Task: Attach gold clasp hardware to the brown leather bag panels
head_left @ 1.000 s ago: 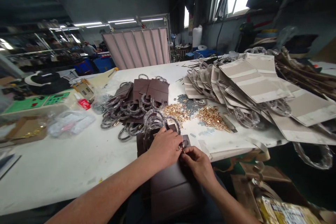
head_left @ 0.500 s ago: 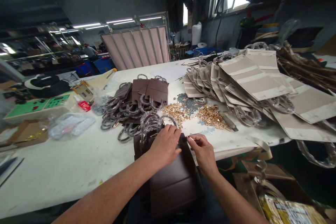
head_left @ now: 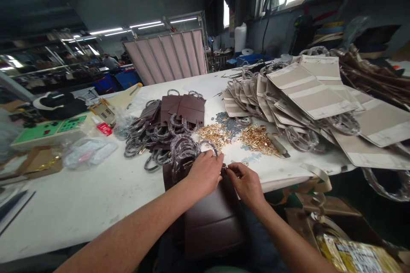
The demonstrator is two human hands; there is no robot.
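Note:
A dark brown bag panel [head_left: 211, 217] lies over the near edge of the white table [head_left: 80, 196] and hangs toward my lap. My left hand [head_left: 205, 173] presses on its top edge, fingers curled down beside the plastic-wrapped ring handles [head_left: 184, 149]. My right hand [head_left: 246, 183] pinches a small metal fitting at the same top edge, fingertips almost touching the left hand. Just beyond my hands lie two heaps of small gold metal clips [head_left: 258, 138].
A fanned pile of brown bag pieces with ring handles [head_left: 166, 123] lies mid-table. Beige bag panels [head_left: 307, 94] are stacked at the right. A green control box [head_left: 48, 130] and plastic bags [head_left: 86, 151] sit at the left. Cardboard and packaging [head_left: 346, 247] lie below right.
The brown panel and both hands shifted up the table edge. My right hand drew out to the right half a second ago and has returned against the left hand.

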